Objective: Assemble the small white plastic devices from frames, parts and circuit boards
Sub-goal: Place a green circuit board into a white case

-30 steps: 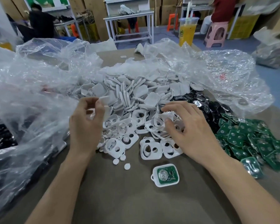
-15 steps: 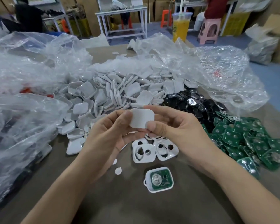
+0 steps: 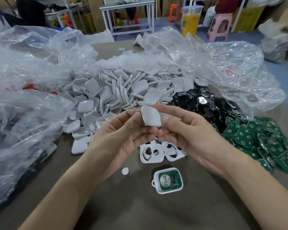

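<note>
My left hand [image 3: 121,138] and my right hand [image 3: 188,135] together pinch a small white plastic shell [image 3: 151,116] above the table, thumbs and fingertips on its edges. Below them lie white frames with cut-out holes [image 3: 150,154]. A white case with a green circuit board and coin cell inside [image 3: 168,180] rests on the table near me. A heap of white shells [image 3: 123,90] spreads behind the hands. Green circuit boards [image 3: 256,138] pile at the right, black parts [image 3: 199,103] beside them. A small white disc [image 3: 125,171] lies by my left wrist.
Crumpled clear plastic bags [image 3: 27,83] cover the left side and another bag [image 3: 231,68] the far right of the brown table [image 3: 140,209]. A drink cup [image 3: 189,20] stands at the table's far edge. Stools, a metal bench and seated people are in the background.
My hands left the frame pile, came together and lifted a white shell. Since half a second ago the shell has turned to a tilted, diamond-like position between my fingers.
</note>
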Action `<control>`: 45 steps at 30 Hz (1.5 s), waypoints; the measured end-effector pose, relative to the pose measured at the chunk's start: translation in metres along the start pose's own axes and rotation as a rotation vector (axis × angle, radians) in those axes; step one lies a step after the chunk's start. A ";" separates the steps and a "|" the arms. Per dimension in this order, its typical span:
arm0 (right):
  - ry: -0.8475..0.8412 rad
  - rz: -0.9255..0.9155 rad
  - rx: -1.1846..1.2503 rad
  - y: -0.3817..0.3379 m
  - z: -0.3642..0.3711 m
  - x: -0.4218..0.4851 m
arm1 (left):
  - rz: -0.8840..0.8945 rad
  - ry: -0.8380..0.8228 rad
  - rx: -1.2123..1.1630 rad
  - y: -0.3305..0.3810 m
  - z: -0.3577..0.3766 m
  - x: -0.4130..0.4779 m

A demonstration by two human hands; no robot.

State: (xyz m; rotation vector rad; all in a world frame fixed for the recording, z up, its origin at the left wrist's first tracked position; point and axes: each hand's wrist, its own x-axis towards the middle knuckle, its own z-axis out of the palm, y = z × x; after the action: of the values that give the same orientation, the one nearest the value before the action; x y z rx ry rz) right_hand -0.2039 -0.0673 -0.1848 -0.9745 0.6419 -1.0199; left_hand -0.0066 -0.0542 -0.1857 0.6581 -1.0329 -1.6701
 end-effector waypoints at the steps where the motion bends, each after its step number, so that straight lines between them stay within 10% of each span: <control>1: -0.010 0.006 0.005 0.000 0.000 0.000 | 0.003 -0.003 0.004 0.000 0.000 0.000; 32: 0.009 0.023 0.033 -0.002 -0.001 0.003 | 0.105 0.151 0.185 0.002 0.003 0.000; 45: -0.057 0.008 -0.026 -0.002 0.001 -0.001 | 0.556 0.069 1.019 -0.018 -0.004 -0.003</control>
State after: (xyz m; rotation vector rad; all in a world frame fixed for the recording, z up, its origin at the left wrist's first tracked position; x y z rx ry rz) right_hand -0.2041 -0.0668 -0.1825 -1.0193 0.6125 -0.9754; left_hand -0.0106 -0.0504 -0.2038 0.9323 -1.8150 -0.5596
